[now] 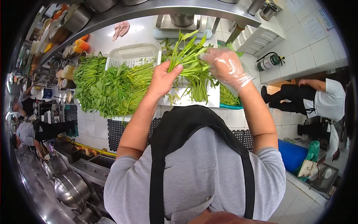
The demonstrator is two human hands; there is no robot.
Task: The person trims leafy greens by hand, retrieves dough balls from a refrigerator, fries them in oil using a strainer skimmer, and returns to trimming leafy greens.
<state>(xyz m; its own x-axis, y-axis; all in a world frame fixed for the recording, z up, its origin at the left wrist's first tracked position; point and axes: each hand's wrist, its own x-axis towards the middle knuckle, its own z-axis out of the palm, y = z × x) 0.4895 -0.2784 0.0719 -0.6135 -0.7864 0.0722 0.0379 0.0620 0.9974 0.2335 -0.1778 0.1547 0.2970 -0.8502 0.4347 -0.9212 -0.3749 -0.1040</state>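
My bare left hand (164,80) is closed round the stems of a bunch of water spinach (187,56), thumb on top. My right hand (223,67), in a loose clear plastic glove, grips the same bunch from the right, its fingertips partly hidden. Beneath both hands, more stalks (197,90) lie on a white board (212,98) with small trimmed bits. To the left of my left hand spreads a big heap of leafy greens (108,87), against a white perforated basket (128,50).
A pink cloth (121,30) lies on the steel counter, below an overhead shelf (156,9). More stems (228,96) sit beyond the board's right edge. People stand at right (320,97) and far left (30,130). A blue barrel (292,155) is at lower right.
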